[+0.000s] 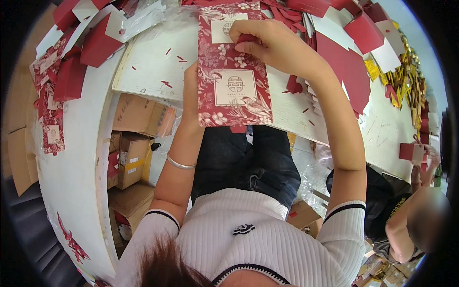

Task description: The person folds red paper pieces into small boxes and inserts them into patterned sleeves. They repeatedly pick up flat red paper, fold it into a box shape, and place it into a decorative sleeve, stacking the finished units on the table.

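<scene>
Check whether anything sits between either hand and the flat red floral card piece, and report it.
Nothing visible does. The right hand already pinches the top of the card piece, and the left hand holds it from behind at its left edge. Only small red scraps lie nearby on the white table, off to the left.

Matt printed red card sleeve, white painted wooden table (scuffed), brown corrugated cardboard boxes, shiny metal bangle

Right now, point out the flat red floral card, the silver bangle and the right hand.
flat red floral card (233,71): head view, middle of its printed face.
silver bangle (180,164): head view, band on left wrist.
right hand (267,40): head view, back of hand.
</scene>
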A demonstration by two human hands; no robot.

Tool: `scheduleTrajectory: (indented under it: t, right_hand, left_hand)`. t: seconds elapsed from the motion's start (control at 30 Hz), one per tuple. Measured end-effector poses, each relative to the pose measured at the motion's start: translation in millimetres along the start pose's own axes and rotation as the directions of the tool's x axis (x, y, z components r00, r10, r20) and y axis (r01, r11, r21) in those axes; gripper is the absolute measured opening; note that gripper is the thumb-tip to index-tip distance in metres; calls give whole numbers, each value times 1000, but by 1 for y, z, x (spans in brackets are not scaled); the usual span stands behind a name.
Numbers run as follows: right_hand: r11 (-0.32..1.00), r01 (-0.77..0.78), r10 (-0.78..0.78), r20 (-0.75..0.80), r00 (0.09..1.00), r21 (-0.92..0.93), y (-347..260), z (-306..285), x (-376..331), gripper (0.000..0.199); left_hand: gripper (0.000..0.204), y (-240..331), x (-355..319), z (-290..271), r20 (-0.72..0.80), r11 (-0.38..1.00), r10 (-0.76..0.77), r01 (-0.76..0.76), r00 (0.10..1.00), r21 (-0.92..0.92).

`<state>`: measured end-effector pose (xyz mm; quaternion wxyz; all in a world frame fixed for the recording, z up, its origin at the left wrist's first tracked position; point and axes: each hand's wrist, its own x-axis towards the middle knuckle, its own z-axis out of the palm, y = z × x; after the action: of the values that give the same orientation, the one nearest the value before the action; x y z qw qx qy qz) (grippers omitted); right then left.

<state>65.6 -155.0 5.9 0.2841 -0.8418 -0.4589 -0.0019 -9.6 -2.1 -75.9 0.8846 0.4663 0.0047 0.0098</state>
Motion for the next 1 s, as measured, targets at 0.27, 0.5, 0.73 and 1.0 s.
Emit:
scheduleTrajectory:
  t: [0.27,0.5,0.73,1.0]
  right_hand:
    - [989,-19,8,72,997,149,12,1,2,11]
    - [969,83,-53,-133,990,234,22,6,4,19]
    - [834,63,11,-132,991,548,-8,-13,4,25]
    - [200,116,339,-180,924,973,-35,-18,-23,55]
  left_hand:
    - [27,-1,0,-2,9,982,23,-24,1000,190]
    - [17,9,-6,6,-145,939,-2,51,989,341]
    - [29,60,14,-8,674,-319,544,-619,500,717]
    - [30,114,-20,10,131,681,316,-321,940,658]
